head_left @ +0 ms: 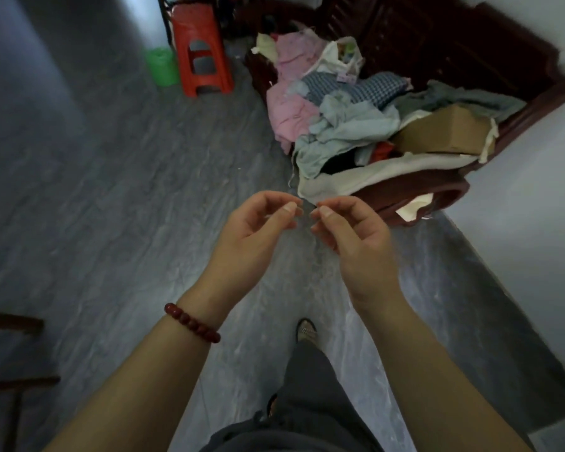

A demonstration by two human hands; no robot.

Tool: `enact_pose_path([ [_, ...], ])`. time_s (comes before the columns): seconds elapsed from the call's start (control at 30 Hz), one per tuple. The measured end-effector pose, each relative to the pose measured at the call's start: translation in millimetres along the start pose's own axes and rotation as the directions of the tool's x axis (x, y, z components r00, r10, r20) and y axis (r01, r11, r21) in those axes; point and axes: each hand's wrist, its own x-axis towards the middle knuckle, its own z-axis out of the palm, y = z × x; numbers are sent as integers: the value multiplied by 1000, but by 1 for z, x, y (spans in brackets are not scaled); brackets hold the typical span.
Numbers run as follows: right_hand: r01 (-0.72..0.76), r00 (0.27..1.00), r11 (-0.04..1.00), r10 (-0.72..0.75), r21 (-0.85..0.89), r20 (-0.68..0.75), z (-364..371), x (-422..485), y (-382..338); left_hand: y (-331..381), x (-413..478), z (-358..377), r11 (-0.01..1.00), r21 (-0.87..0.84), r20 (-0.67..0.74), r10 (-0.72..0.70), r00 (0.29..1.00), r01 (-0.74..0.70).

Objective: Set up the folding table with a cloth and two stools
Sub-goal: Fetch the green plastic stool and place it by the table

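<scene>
Standing on the grey floor [111, 190], the person showed a dark trouser leg [307, 402] and one shoe [306, 331] lowest in view. A red bead bracelet [193, 322] sat on the left wrist. Both bare forearms reached forward, with the left grip [255, 233] and right grip [353, 236] raised side by side, fingertips nearly meeting. Each had curled fingers and its thumb against the forefinger; whether anything thin was pinched there could not be told. Just beyond, a cream cloth [372, 177] draped over the front edge of a dark wooden bench [437, 190], under heaped pale blue, pink and checked fabric and a cardboard box [444, 132]. Farther off, a red plastic stool [203, 57] stood upright on the floor, with a green container [162, 66] beside it.
</scene>
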Motion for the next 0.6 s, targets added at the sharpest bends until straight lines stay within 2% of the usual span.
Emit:
enact_pose_path([
  [0.3,-18,998,1000,19,-18,55,69,178,24,-13,176,-55,999,27,-83,-17,996,20],
  [0.43,-22,997,1000,22,-1,70,104,278,18,0,272,-82,998,50,-92,-34,995,39],
  [0.6,20,994,998,-25,56,102,155,379,1,25,370,-125,998,55,-145,9,989,-1],
])
